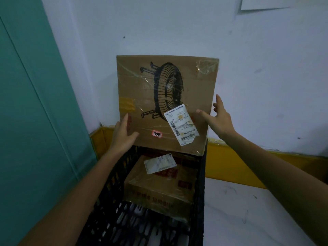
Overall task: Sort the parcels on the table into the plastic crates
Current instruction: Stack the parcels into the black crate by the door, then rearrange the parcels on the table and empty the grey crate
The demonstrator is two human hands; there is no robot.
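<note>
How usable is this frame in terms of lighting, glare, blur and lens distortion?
Head view: dim with a bluish cast, the black crate interior sinking into shadow; head view: clear tape on the large box throws glare patches; head view: wide-angle stretch enlarges the forearms toward the lower corners, the left hand and right hand look slightly soft, the shipping label unreadable.

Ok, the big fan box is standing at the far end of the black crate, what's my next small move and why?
Probably grip the fan box by its side edges. The left hand and right hand are open beside it, holding nothing, and it stands upright at the black crate's far end above a smaller cardboard box, so it might tip.
</note>
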